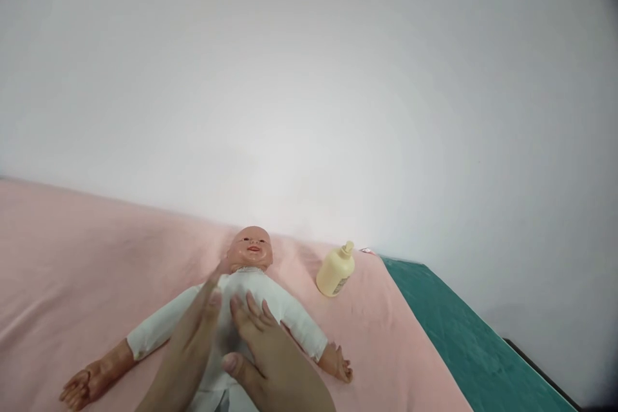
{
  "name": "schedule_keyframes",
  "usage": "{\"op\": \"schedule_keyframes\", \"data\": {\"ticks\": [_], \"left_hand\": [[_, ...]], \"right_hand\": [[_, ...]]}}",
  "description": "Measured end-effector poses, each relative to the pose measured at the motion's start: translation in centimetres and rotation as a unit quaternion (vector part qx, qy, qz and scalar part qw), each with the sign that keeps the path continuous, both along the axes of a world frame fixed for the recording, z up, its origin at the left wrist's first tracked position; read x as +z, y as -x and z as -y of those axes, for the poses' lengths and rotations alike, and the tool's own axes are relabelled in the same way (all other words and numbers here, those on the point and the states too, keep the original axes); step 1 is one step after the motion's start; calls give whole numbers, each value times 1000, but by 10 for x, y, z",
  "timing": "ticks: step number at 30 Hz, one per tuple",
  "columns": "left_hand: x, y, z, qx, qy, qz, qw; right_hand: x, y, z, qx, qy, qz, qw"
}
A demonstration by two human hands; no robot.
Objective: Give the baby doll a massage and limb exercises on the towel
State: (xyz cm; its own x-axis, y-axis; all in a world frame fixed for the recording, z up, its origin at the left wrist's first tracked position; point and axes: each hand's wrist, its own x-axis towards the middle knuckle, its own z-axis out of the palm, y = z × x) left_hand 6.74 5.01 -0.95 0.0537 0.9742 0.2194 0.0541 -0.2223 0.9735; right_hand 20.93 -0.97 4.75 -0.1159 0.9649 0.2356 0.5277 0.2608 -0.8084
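Observation:
A baby doll point(261, 290) in a white long-sleeved top lies on its back, with its arms spread out to both sides. My right hand point(270, 347) is over the doll's chest, palm down, fingers spread and thumb apart. Beside it, my left hand point(205, 312) is seen edge-on, its fingers stretched out towards the doll's shoulder and slightly blurred. Neither hand grips anything. Whether the palms press on the top cannot be made out. A pale yellow pump bottle point(334, 272) stands upright to the right of the doll's head, apart from my hands.
Under the doll is a pink sheet point(96, 251) with a few creases. A green surface point(463, 328) shows beyond its right edge. The white wall point(309, 90) rises just behind the doll's head and the bottle. A small red-and-white item point(367, 251) lies at the back edge.

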Motion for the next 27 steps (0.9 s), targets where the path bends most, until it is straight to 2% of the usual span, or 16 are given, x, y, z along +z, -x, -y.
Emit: {"op": "schedule_keyframes", "data": {"ticks": [3, 6, 10, 13, 15, 18, 20, 22, 25, 26, 27], "left_hand": [[10, 9, -19, 57, 66, 45, 995], [11, 11, -26, 67, 88, 86, 990], [6, 8, -23, 47, 95, 123, 987], [2, 7, -23, 33, 93, 132, 986], [0, 8, -25, 41, 76, 102, 991], [-1, 8, -27, 39, 33, 18, 999], [0, 8, -25, -22, 2, -32, 999], [3, 6, -19, -119, -29, -65, 990], [11, 1, -9, -257, -103, -118, 954], [14, 0, -7, -288, -141, -147, 936], [17, -1, -5, -294, -188, -184, 919]], "right_hand": [[8, -6, 0, 106, 73, 27, 991], [-3, -4, -8, 138, 63, 29, 988], [-20, -2, -21, 105, 55, 73, 990], [-21, -6, -29, 68, 87, 158, 981], [-19, -11, -32, 47, 123, 208, 969], [-17, -22, -35, 32, 162, 226, 960], [-16, -32, -36, 40, 181, 218, 958], [-16, -42, -36, 45, 199, 210, 956], [-16, -56, -36, 55, 218, 203, 953], [-16, -59, -36, 58, 221, 201, 953], [-16, -62, -36, 61, 222, 201, 952]]}}
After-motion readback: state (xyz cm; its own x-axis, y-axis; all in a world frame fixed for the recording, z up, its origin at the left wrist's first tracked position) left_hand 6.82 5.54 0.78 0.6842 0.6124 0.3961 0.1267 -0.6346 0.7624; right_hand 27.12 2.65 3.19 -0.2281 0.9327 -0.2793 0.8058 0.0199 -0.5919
